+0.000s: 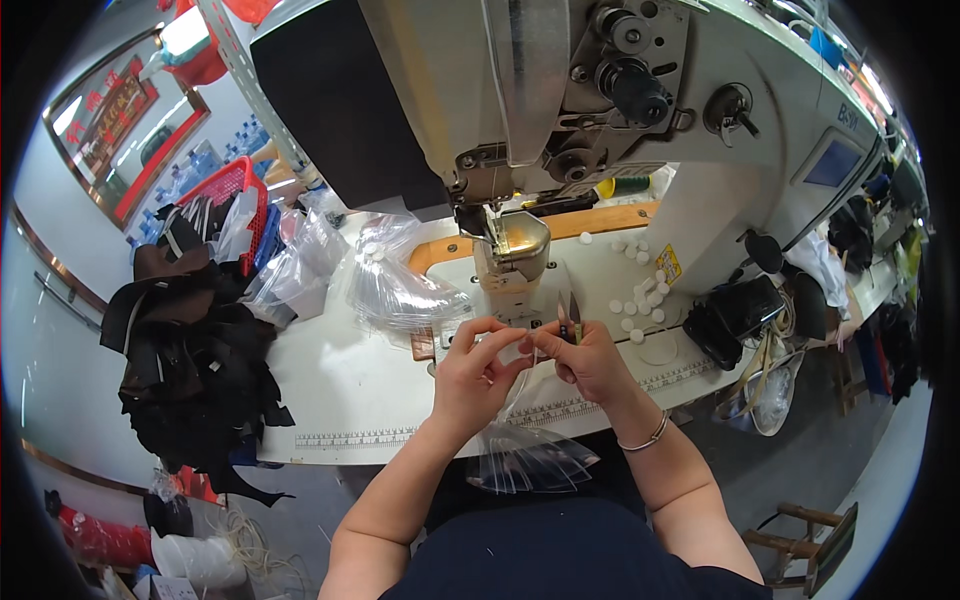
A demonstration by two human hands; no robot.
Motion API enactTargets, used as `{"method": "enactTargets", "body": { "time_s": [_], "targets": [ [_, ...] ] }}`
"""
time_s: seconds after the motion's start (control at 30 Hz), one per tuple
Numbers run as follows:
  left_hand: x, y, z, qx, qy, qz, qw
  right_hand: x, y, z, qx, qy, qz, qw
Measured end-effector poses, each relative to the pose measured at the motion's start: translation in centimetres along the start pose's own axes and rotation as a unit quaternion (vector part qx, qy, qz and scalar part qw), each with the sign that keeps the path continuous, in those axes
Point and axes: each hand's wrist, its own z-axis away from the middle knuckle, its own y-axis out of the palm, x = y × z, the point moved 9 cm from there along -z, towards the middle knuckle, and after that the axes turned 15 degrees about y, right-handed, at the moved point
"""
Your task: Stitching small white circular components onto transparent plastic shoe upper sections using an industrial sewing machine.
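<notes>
Clear plastic bundle (528, 462): hangs fanned below left hand (476, 380) and right hand (588, 364), upper end apparently pinched between them. Left thumb and fingers nearly meet on it; right fingers curl round snips (576, 314), blades outward, probably leaving fingertips free. White discs (637, 337) right of right hand, seemingly for easy reach.

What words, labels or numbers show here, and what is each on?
Framed wall sign: large characters, not copied here.
Sewing machine: lettering above its blue screen, not copied here.
Ruler strip: numbers too small to read surely.
Yellow label: too small to read.
</notes>
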Motion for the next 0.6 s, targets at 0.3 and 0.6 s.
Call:
{"method": "enactTargets", "body": {
  "time_s": [0.3,0.6],
  "targets": [
    [-0.9,-0.6,0.9,-0.099,0.074,-0.038,0.992,-0.5,-0.6,0.0,-0.063,-0.005,0.032,0.997],
    [-4.7,-1.1,1.4,0.010,0.232,-0.198,0.952,0.2,-0.9,-0.3,-0.105,-0.060,0.052,0.991]
  ]
}}
